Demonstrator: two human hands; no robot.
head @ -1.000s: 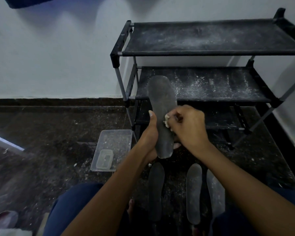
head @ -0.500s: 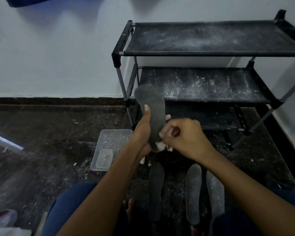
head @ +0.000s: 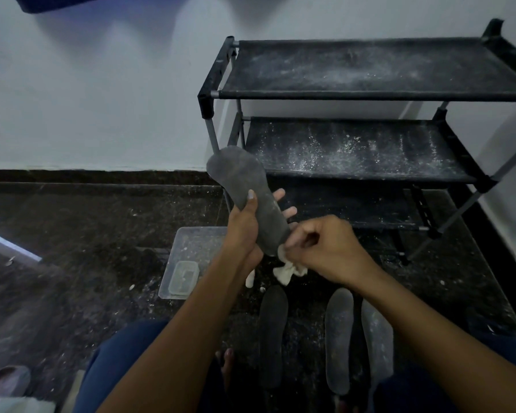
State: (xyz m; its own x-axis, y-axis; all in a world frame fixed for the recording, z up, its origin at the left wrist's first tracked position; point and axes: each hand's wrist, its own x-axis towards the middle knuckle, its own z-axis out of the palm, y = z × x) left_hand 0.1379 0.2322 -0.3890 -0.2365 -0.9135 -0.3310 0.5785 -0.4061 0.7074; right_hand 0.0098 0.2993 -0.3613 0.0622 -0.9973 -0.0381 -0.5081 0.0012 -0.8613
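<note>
- Left hand [head: 245, 231], frame centre, grips a dark grey flat shoe insole [head: 248, 198], thumb across its face
- Right hand [head: 325, 248] pinches a crumpled white cloth [head: 286, 268] against the insole's lower end

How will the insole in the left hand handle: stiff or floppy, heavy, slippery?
Probably fairly stiff: the left hand grips the insole by its lower half and the free top stands up without drooping. Likely light, since it looks thin and a thumb and fingers hold it. The matte, dusty face suggests little slip.
</note>
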